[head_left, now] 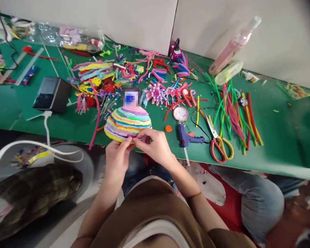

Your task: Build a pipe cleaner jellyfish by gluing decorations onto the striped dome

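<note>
So the biggest thing here is a flat green desk, and at its near edge, left of centre, is the thing in hand: a striped, dome-shaped piece of rainbow-coloured fuzzy pipe cleaners, by the look of it. My guess is that it weighs next to nothing, with a soft, velvety outside and some springiness from wire inside. The fuzz shouldn't be slippery, but squeezing the middle could dent it or pop rows apart, so I'd take it by the near rim. That's pretty much where the grip is: left hand and right hand both pinch that rim, fingertips close beside each other. Can't tell if the dome also rests on the desk.

As for writing, slim pickings. The pink-tinted clear plastic bottle on the far right has a small label, too tiny to read. Nothing legible on the boxy black-and-grey device at left, or on the dark-blue plastic glue gun near right.
</note>
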`<state>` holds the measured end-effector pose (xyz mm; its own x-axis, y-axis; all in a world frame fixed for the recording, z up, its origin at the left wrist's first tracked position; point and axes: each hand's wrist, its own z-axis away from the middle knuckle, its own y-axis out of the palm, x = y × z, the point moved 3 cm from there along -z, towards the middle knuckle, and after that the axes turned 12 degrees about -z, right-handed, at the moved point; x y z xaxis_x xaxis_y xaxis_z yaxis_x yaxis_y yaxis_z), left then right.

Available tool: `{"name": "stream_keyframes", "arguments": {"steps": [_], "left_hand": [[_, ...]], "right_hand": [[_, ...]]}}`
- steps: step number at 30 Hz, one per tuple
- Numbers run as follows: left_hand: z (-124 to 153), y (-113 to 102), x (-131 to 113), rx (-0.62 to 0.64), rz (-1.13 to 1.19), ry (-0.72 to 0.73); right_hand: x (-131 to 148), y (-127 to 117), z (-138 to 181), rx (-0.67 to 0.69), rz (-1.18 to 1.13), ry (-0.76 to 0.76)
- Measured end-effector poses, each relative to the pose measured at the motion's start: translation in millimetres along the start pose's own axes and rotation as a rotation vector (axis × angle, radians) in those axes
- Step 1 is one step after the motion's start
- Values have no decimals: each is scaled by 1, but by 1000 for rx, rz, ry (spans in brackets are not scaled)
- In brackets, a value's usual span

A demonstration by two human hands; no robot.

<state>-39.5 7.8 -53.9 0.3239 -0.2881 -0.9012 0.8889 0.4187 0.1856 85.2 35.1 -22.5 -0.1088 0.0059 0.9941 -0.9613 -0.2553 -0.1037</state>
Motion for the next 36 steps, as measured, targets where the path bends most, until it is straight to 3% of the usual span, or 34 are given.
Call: {"name": "stream_keyframes", "arguments": {"steps": [4, 7, 10, 13, 15, 17, 20, 23, 28, 31, 36], "left_hand": [[2, 16, -6, 67, 44, -16], [1, 27, -4, 83, 106, -97], [-2, 30, 1, 53, 162, -205], [-4, 29, 5, 44, 220, -279], [-4, 28, 5, 39, 259, -313], [-5, 28, 3, 26, 293, -336], [-5, 27, 0, 34, 304, -349], [-5, 28, -2, 67, 293, -366], [-5, 32, -6, 83, 307, -409], [-5, 34, -8, 74, 309, -410], [-4, 36, -5, 72, 332, -427]], "right_hand": [[4, -15, 6, -51, 1, -114], [5, -50, 20, -79, 159, -194], [-3, -96, 40, -79, 578, -142], [-24, -132, 57, 48, 1143, 26], [-40, -143, 60, 160, 1334, 73], [-53, -147, 57, 226, 1384, 79], [-62, -151, 47, 265, 1330, 90], [-58, -162, 42, 262, 1130, 73], [-34, -175, 47, 45, 620, -88], [-20, -164, 46, -61, 429, -136], [0, -131, 34, 76, 319, -264]]}}
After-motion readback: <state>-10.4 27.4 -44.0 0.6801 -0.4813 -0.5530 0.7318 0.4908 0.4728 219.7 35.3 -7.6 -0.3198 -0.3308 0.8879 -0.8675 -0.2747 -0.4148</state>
